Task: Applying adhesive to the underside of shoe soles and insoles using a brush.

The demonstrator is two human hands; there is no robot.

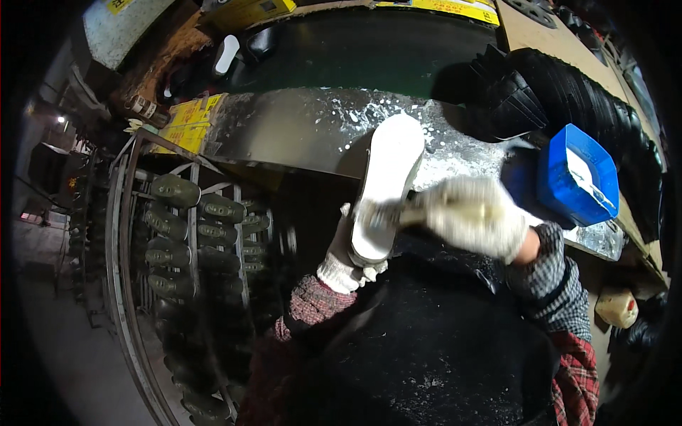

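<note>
My left hand [341, 259], in a white knit glove, wraps the heel end of a shoe [393, 153] from below and beside it. The shoe's sole faces up and is bright white; its upper mostly stays hidden underneath. In my gloved right hand [472, 216], blurred by motion, is a brush [387, 214] whose bristles lie against the sole near the heel. A blue plastic tub [550, 170] stands to the right of that hand, with white liquid and what looks like a white-coated utensil inside.
A metal bench [270, 128] splashed white runs across, with a dark green surface [341, 53] behind it. Another white-soled piece [226, 55] lies far left. Black shoe uppers [561, 96] are stacked at right. At left, a metal rack [121, 263] holds several dark green shoes [175, 190].
</note>
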